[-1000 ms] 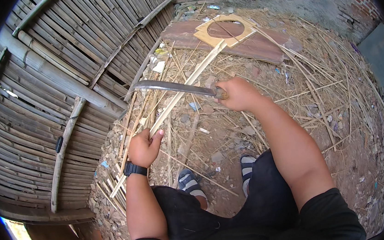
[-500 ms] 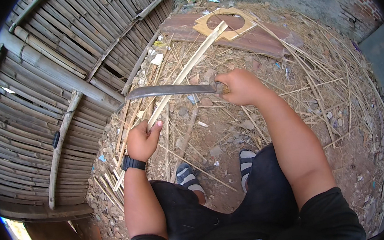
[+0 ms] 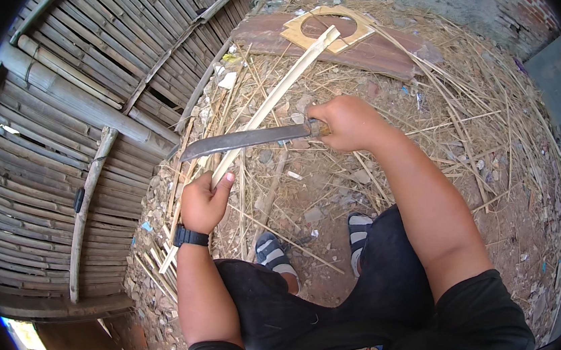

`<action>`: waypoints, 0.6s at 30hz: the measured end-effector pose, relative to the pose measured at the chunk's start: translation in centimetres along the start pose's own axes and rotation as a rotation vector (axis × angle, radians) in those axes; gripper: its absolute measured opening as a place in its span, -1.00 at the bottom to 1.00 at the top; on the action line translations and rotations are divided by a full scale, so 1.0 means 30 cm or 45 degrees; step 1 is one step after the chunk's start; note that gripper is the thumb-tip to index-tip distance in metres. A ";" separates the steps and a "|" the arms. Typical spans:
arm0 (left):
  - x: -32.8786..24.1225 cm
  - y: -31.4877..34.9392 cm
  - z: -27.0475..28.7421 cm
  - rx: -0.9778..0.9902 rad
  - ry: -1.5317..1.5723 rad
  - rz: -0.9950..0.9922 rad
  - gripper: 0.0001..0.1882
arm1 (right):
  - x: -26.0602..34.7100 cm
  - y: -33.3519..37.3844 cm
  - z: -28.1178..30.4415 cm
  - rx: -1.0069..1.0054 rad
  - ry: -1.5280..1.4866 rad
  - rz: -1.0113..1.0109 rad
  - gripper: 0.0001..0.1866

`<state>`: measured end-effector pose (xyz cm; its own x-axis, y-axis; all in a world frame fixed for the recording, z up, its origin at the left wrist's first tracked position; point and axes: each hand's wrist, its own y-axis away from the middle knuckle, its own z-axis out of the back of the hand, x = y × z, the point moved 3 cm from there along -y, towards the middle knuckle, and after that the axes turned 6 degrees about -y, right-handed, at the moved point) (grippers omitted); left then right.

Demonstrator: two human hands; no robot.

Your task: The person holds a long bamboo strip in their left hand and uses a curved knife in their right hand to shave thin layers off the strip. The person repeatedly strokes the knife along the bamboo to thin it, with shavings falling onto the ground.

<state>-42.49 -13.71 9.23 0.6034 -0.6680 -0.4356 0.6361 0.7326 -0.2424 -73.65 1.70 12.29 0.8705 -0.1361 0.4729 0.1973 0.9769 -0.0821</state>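
Bamboo wall [image 3: 65,115] far left. Left hand [image 3: 203,202], fingers wrapped tight round pale bamboo strip [image 3: 273,98], now gripping higher than second ago. Machete [image 3: 243,140] blade swung lower, crossing strip just above that hand. Right hand [image 3: 348,122] clenched on handle. Cut looks imminent.

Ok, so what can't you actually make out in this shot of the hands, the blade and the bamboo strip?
Head view only:
- Knife handle: hidden inside the right hand.
- Bamboo strip: part covered by the left hand; its lower end is lost among scraps.
- Blade edge contact with strip: too small to tell.
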 end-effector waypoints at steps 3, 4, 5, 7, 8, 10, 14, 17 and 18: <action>-0.022 -0.006 0.017 -0.015 -0.099 -0.015 -0.37 | -0.162 0.006 0.004 -0.230 -0.197 -0.218 -0.65; -0.026 -0.007 0.027 0.010 -0.141 0.015 -0.37 | -0.186 0.016 0.021 -0.356 -0.279 -0.315 -0.66; -0.030 -0.011 0.031 0.035 -0.182 0.043 -0.37 | -0.197 0.019 0.025 -0.383 -0.257 -0.329 -0.64; 0.013 -0.007 0.023 0.029 -0.104 0.056 -0.38 | -0.153 0.017 0.033 -0.428 -0.230 -0.345 -0.58; 0.030 -0.006 0.020 0.026 -0.065 0.060 -0.38 | -0.118 0.010 0.028 -0.360 -0.227 -0.271 -0.59; 0.013 -0.014 0.000 0.045 -0.033 0.076 -0.38 | -0.049 0.006 -0.008 -0.206 -0.205 -0.143 -0.62; -0.016 -0.004 -0.008 0.081 -0.019 0.037 -0.38 | 0.090 -0.006 -0.073 0.100 0.132 0.123 -0.73; -0.006 0.003 0.013 0.063 -0.107 0.045 -0.36 | -0.061 -0.029 -0.077 0.018 -0.182 -0.067 -0.74; 0.006 -0.001 0.026 0.041 -0.155 0.060 -0.36 | -0.106 -0.028 -0.065 -0.115 -0.210 -0.168 -0.73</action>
<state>-42.03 -13.96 9.83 0.6859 -0.6450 -0.3370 0.6194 0.7605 -0.1951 -75.71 0.98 9.14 0.7505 -0.2258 0.6211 0.3508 0.9326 -0.0849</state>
